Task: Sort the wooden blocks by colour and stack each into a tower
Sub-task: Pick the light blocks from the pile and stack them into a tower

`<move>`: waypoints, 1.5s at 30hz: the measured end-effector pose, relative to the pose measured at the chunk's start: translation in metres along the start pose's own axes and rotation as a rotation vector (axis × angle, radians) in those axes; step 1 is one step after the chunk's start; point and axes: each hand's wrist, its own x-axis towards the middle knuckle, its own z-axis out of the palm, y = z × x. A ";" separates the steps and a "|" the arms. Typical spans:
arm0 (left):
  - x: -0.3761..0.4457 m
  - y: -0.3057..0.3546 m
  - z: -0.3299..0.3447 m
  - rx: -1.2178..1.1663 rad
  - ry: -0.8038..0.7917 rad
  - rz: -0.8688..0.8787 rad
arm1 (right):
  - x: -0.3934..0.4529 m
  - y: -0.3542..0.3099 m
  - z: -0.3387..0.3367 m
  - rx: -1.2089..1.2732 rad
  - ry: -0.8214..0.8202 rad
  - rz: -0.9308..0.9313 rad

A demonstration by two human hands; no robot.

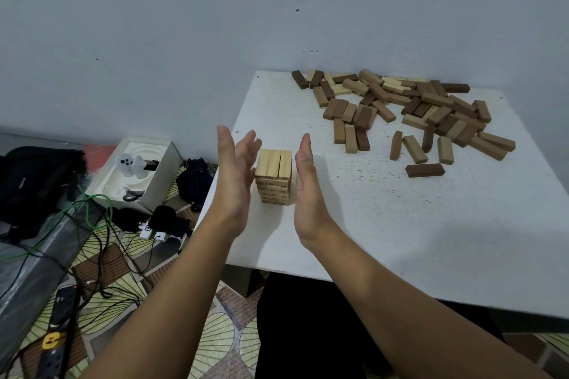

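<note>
a short tower of pale, light-wood rectangular blocks (273, 176) is standing upright near the 9 o'clock edge of the white speckled square tabletop (385, 209), three blocks lying side by side across its top layer. the left hand (235, 175) is hovering flat and vertical at the tower's 9 o'clock side, fingers extended and slightly spread, gripping nothing; whether the palm is touching the stack cannot be told. the right hand (308, 188) is standing likewise at the tower's 3 o'clock side, fingers straight and together, holding nothing, just beside the blocks. a loose heap of mixed pale, mid-brown and dark-brown wooden blocks (403, 111) is lying toward 1 o'clock, well apart from the tower, against the grey wall (184, 24). one dark-brown block (425, 170) is lying alone at 3 o'clock. on the patterned floor toward 9 o'clock, an open white box (135, 172), a black bag (34, 181) and tangled cables (92, 224) are resting.
</note>
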 end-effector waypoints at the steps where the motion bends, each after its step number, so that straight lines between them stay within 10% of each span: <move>1: 0.002 0.003 -0.003 0.008 0.018 0.021 | -0.001 -0.007 -0.003 -0.005 0.003 -0.002; 7: 0.019 0.037 -0.006 0.182 0.089 0.166 | 0.009 -0.047 -0.029 -0.108 0.041 -0.013; 11: 0.038 0.064 0.006 0.717 0.119 0.407 | 0.023 -0.072 -0.062 -0.225 0.054 -0.039; 18: 0.071 0.072 0.099 1.317 -0.059 0.474 | 0.056 -0.088 -0.161 -1.036 0.131 -0.073; 27: 0.139 -0.003 0.198 1.443 -0.167 0.310 | 0.098 -0.094 -0.257 -1.514 0.057 0.024; 45: 0.205 -0.074 0.233 1.382 0.039 0.650 | 0.171 -0.085 -0.307 -1.585 0.085 -0.238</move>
